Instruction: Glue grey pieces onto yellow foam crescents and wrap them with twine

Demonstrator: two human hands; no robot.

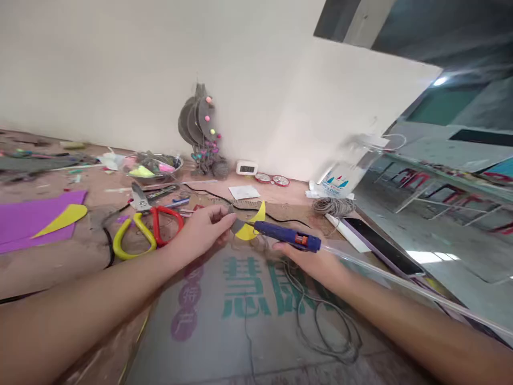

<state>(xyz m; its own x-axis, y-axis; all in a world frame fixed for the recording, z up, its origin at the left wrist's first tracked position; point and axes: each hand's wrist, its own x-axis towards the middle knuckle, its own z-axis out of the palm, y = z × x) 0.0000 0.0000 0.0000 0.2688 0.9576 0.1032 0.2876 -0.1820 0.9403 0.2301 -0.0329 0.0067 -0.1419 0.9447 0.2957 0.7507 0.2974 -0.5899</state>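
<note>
My right hand (310,262) is closed round a blue glue gun (286,235) with an orange trigger; a clear glue stick trails out of its back toward the lower right. Its nozzle points left at a yellow crescent of foam (251,225) on the table. My left hand (202,229) pinches a small grey piece (236,224) that lies against the yellow foam. Both hands work over a grey printed sheet (248,321) with green characters.
Yellow-handled scissors (132,238) and red-handled scissors (167,222) lie left of my hand. A purple foam sheet (28,219) lies at far left. A bowl of scraps (154,167), a grey ornament (202,131), a timer (246,168), twine (332,206) and a phone (380,246) lie around. Loose cord (324,326).
</note>
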